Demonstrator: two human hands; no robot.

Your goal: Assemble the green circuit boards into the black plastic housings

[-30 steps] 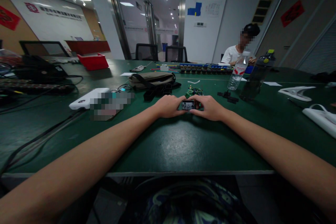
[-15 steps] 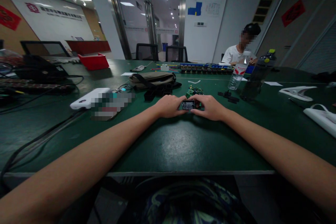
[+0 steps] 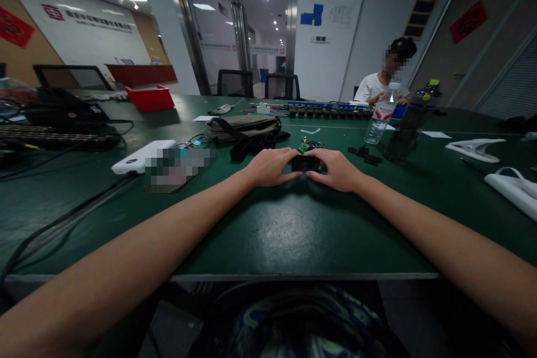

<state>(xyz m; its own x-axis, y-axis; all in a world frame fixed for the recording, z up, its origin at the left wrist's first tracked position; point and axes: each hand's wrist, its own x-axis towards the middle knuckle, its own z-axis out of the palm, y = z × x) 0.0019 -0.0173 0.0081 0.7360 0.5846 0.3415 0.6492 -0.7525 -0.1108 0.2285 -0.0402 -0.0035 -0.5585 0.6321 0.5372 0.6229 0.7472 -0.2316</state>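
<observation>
Black small module (image 3: 305, 163) pinched btwn left hand (image 3: 272, 166) & right hand (image 3: 335, 170)

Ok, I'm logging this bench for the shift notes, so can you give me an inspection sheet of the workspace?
Surface: green table, worn sheen near the front edge.
Job's things: small dark module held between both hands; green circuit boards just behind.
Clutter: tan bag, water bottle, dark bottle, white power bank, red box.
Hands: left hand and right hand pinch the module with their fingers.
Cables: black cables across the left side.
Surroundings: a person seated at the far end; glass doors behind.
</observation>
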